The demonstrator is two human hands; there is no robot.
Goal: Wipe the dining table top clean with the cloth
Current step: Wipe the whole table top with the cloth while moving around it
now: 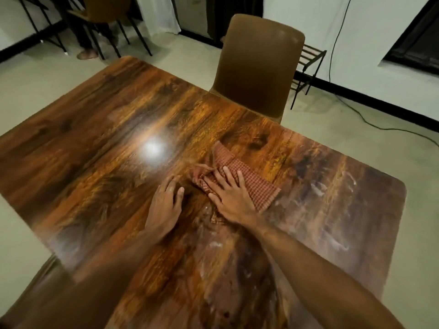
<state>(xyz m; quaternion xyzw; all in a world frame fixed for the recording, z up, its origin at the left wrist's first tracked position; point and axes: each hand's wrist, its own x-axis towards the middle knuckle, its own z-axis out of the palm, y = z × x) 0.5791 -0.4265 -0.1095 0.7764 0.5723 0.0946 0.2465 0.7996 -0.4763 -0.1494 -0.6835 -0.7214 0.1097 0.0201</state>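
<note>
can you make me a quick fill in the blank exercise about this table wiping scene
1. The right hand presses flat on the checked ____.
2. The left hand rests bare on the ____, beside the cloth.
3. A brown ____ stands pushed in at the table's far edge.
4. Whitish smears show on the table toward its ____ side.

Missing words: cloth; table; chair; right

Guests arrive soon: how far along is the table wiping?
Partway, probably. The table looks glossy and streak-free on its far left. The right hand presses the cloth flat mid-table; the left hand rests bare beside it. Whitish smears still mark the right and near parts.
</note>
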